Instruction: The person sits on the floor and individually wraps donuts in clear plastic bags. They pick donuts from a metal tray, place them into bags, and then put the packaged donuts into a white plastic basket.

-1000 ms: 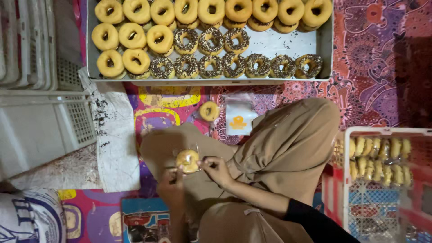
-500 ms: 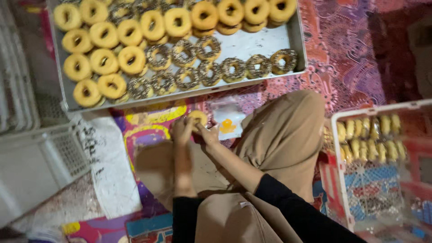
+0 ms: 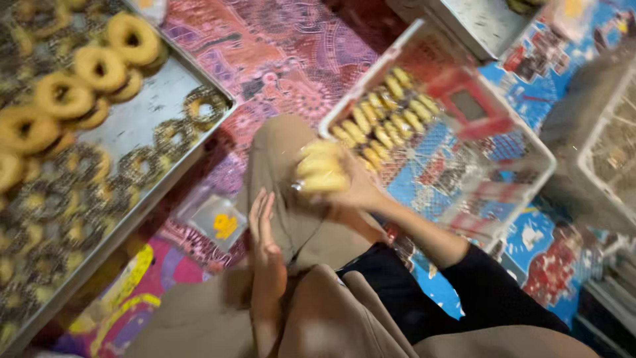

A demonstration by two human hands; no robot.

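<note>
Two hands show below the camera, both over the person's tan-trousered lap. The right hand [image 3: 354, 189] is closed around a pack [image 3: 321, 166] of several pale yellow pastries, blurred by motion; it holds the pack from beneath and behind, so the pieces stay stacked together and do not slide apart. The pack sits at the fingertips, lifted clear of the knee and apart from everything else.

The left hand [image 3: 265, 242] is flat and open, fingers straight and together, holding nothing; it rests along the thigh just left of the right hand, near enough to steady the pack if needed, I judge.

Just beyond the right hand stands a white wire basket [image 3: 530, 142] with a row of similar yellow pastries [image 3: 384, 109] lying side by side along its near wall, so loose pieces are within easy reach of that hand. A red, blurred object lies in the basket too; what it is I cannot tell.

Left of the left hand, a small clear bag [image 3: 215, 222] with a yellow mark lies on the patterned mat [image 3: 291, 59]. Farther left, well apart from both hands, a metal tray [image 3: 159, 83] carries ring doughnuts [image 3: 99, 66], some plain golden, some sprinkled dark, ranked in rows.
</note>
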